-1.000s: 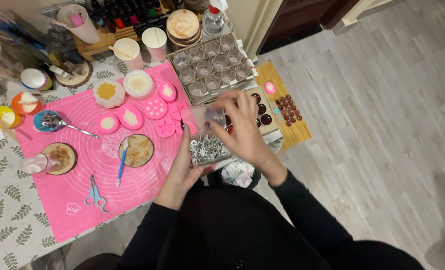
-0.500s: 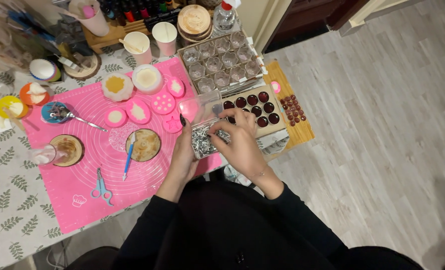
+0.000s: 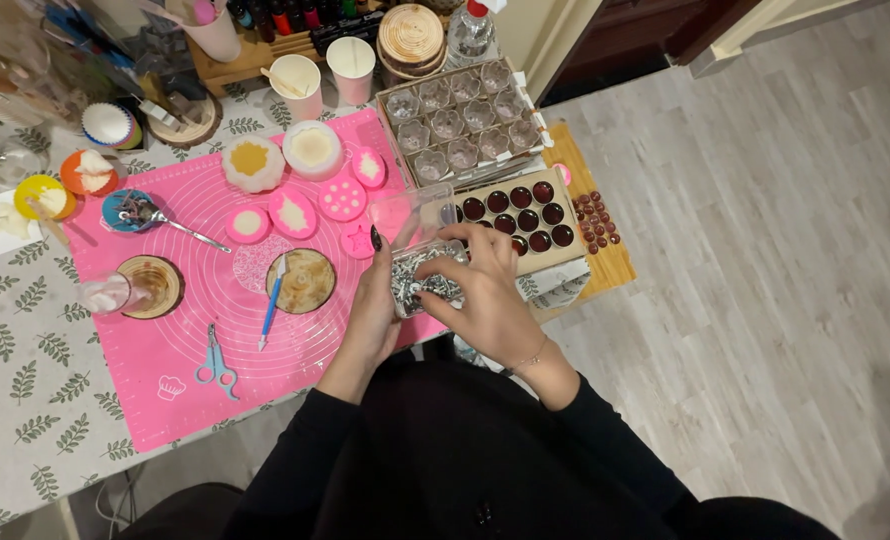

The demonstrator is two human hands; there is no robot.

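Hands at the right edge of the pink silicone mat (image 3: 165,360), both on a small clear box of silvery bits (image 3: 423,272). Your left hand (image 3: 373,310) cradles the box from the left, fingers curled around its side, one dark nail showing at the top. Your right hand (image 3: 485,295) comes over from the right, fingers bent and pressed to the box's near and right edges; whether they pinch any of the contents you cannot tell from this view. A clear lid or flap (image 3: 412,210) stands open on the far side of the box.

Step in hand, by my reading: taking silvery bits out of the opened box. Next move calls for a steady left-hand hold, keeping the box level, and a fine pinch with the right.

Just right of the box sits a tray of dark round pieces (image 3: 520,212) on a wooden board (image 3: 605,262), with loose dark pieces (image 3: 597,215) beside it. Far of that, a clear mould tray (image 3: 460,118) with empty cavities.

On the mat: pink moulds (image 3: 343,197), a round wooden coaster (image 3: 305,280), a blue-handled tool (image 3: 270,310), blue scissors (image 3: 213,365), a spoon in a blue cup (image 3: 130,210). The tabletop (image 3: 15,400) wears a leaf-print cloth. Paper cups (image 3: 297,85) stand at the far edge. Pale wood-plank floor (image 3: 765,300) to the right.
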